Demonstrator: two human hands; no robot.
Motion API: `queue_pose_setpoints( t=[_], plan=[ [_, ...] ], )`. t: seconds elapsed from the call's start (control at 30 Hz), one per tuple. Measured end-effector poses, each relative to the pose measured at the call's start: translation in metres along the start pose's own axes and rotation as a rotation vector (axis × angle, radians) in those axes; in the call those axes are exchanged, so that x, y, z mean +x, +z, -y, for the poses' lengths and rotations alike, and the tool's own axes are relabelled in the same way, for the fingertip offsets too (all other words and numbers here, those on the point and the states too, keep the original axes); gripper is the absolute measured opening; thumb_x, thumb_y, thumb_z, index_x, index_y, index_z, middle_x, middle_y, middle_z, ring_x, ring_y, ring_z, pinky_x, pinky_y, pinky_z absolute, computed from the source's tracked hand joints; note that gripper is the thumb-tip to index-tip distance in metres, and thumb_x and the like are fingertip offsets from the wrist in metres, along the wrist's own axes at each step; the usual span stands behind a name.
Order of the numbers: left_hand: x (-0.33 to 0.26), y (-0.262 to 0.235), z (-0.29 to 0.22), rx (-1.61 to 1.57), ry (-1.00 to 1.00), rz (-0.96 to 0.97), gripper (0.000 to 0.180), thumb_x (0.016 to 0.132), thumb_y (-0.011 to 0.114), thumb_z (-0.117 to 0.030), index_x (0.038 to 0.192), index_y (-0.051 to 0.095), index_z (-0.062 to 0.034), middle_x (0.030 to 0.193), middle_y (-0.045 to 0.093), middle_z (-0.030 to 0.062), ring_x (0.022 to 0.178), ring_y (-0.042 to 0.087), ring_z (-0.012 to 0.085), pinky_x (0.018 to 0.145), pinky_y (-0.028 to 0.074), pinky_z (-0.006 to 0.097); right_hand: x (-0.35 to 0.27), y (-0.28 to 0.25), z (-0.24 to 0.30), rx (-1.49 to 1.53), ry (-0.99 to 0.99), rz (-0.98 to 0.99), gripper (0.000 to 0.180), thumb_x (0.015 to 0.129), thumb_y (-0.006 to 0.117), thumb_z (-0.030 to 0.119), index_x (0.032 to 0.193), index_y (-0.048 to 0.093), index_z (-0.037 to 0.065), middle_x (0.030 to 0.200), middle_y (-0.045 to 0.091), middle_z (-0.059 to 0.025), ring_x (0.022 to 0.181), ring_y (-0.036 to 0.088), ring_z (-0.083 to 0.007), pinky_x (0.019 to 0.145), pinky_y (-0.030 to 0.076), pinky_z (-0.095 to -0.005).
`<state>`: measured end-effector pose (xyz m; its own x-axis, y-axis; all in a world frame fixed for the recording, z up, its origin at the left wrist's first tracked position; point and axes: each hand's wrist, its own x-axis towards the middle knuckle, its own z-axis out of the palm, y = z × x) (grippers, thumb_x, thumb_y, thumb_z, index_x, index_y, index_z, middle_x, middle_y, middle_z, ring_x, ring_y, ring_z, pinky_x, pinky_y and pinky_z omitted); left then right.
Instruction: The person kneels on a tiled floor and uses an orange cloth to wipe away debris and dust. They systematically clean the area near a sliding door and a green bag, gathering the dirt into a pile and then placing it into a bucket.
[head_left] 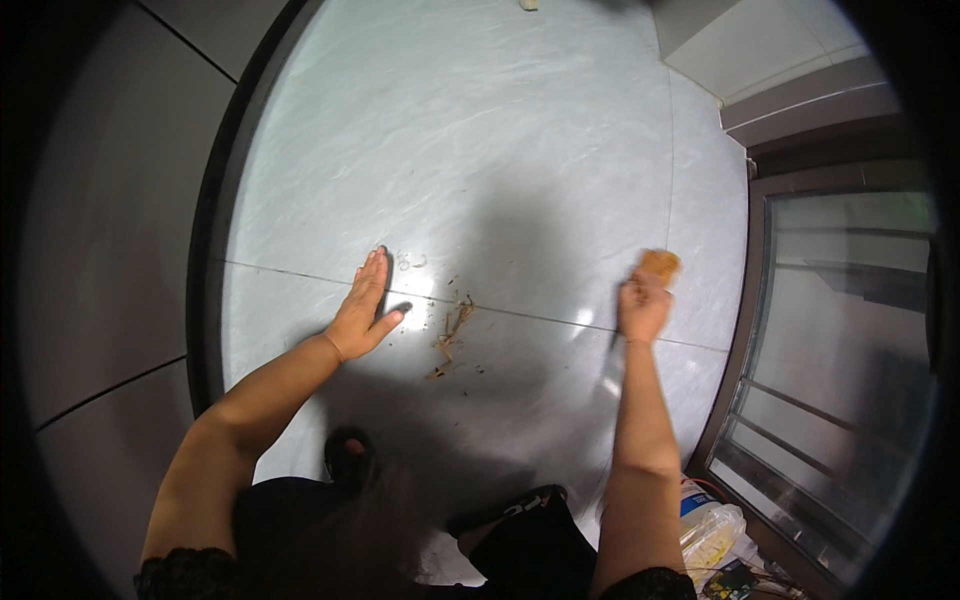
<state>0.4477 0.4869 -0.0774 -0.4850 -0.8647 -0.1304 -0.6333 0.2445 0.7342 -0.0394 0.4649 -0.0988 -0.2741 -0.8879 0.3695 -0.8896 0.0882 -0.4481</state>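
Note:
My left hand (362, 310) is at the grey tiled floor (420, 130), fingers straight and together, thumb out to the side. Whether its palm presses on the tile or hovers just over it I cannot tell. To the right of it lies a loose trail of dry brown scraps (452, 335), like bits of twig or straw, with dark crumbs around. Farther right, my right hand (644, 306) is closed around a yellow-brown block (660, 265), blurred by motion; it could be a sponge or a brush. It is low over the floor, apart from the scraps.
A dark-framed glass door (830, 370) stands along the right side. By its foot are a clear plastic bag (715, 540) and a blue-and-white container (692, 500). A dark edge strip (215, 200) bounds the floor at left. My foot in a dark shoe (350, 455) is near the scraps.

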Motion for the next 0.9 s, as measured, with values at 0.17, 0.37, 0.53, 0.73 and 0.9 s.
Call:
queue_pose_setpoints(
  t=[0.17, 0.37, 0.53, 0.73, 0.9],
  plan=[
    [0.001, 0.002, 0.002, 0.013, 0.028, -0.028, 0.088, 0.094, 0.056, -0.033, 0.154, -0.001, -0.0002, 0.160, 0.004, 0.0242, 0.149, 0.006, 0.0399, 0.119, 0.007, 0.048, -0.054, 0.023, 0.172, 0.127, -0.316, 0.275, 0.029, 0.068, 0.072, 0.006, 0.096, 0.071, 0.013, 0.099, 0.070, -0.0072, 0.085, 0.061, -0.0278, 0.075, 0.048, -0.0388],
    [-0.007, -0.010, 0.009, 0.031, 0.101, -0.056, 0.096, 0.090, 0.063, -0.039, 0.153, 0.003, 0.0016, 0.159, 0.007, 0.0264, 0.148, 0.009, 0.0409, 0.119, 0.013, 0.049, -0.029, -0.001, 0.152, 0.244, -0.272, 0.225, 0.047, 0.070, 0.068, 0.006, 0.117, 0.065, 0.006, 0.101, 0.067, -0.0106, 0.081, 0.056, -0.0300, 0.079, 0.048, -0.0380],
    [-0.010, -0.021, 0.015, 0.226, 0.054, 0.028, 0.109, 0.083, 0.068, -0.052, 0.152, 0.006, 0.0044, 0.158, 0.007, 0.0290, 0.147, 0.007, 0.0440, 0.119, 0.012, 0.052, 0.046, 0.007, -0.011, 0.059, 0.183, 0.052, 0.053, 0.075, 0.068, 0.014, 0.125, 0.060, -0.004, 0.108, 0.060, -0.0199, 0.097, 0.058, -0.0314, 0.087, 0.048, -0.0389],
    [-0.012, -0.034, 0.008, 0.292, -0.030, 0.234, 0.113, 0.080, 0.066, -0.060, 0.151, 0.008, 0.0066, 0.158, 0.006, 0.0281, 0.148, 0.002, 0.0433, 0.119, 0.007, 0.051, 0.108, 0.089, 0.053, -0.075, 0.022, 0.146, 0.043, 0.072, 0.067, 0.014, 0.114, 0.070, 0.007, 0.116, 0.065, -0.0167, 0.107, 0.060, -0.0327, 0.095, 0.048, -0.0396],
    [-0.007, -0.035, 0.007, 0.290, -0.032, 0.254, 0.111, 0.082, 0.065, -0.059, 0.151, 0.007, 0.0069, 0.158, 0.005, 0.0275, 0.148, 0.000, 0.0420, 0.120, 0.005, 0.050, 0.079, 0.149, 0.172, 0.024, -0.513, 0.228, 0.038, 0.068, 0.070, 0.014, 0.106, 0.072, 0.016, 0.109, 0.067, -0.0067, 0.094, 0.059, -0.0314, 0.079, 0.052, -0.0425]
  ],
)
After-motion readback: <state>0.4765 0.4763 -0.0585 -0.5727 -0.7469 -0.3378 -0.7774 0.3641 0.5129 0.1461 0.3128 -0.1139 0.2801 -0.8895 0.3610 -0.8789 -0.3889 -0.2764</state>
